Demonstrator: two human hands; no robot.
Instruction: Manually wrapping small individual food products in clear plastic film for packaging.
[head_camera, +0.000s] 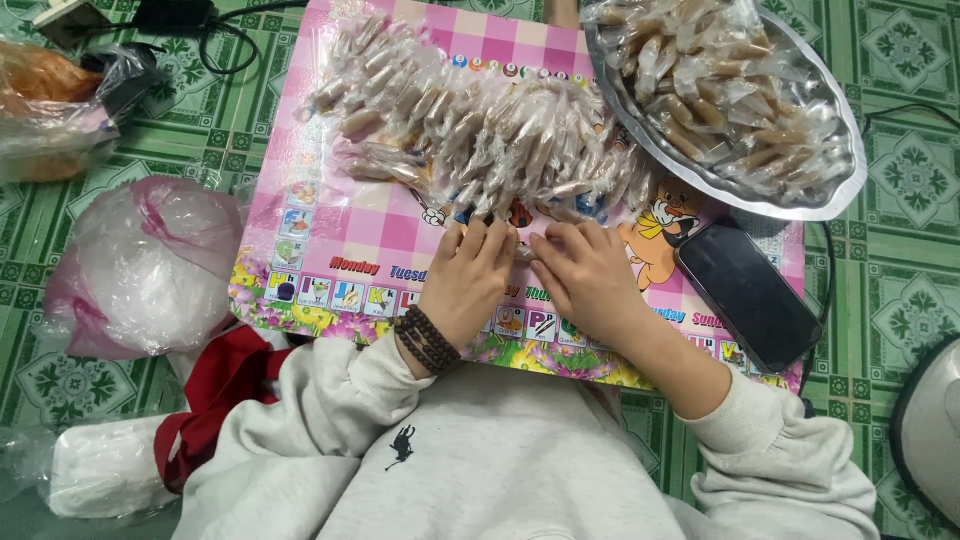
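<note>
The fingertips of the left hand (468, 280) and right hand (587, 272) meet over a small wrapped piece (524, 252), and they cover nearly all of it, so its shape cannot be told. The pink play mat (345, 235) runs off the top edge, and its near edge is hidden by the grey sleeves. The metal tray (835, 190) is cut off at the top too. A white rounded object (932, 430) is cropped by the right edge; its kind is unclear. The clear bag (50, 100) at the left edge shows only in part, its orange contents blurred.
</note>
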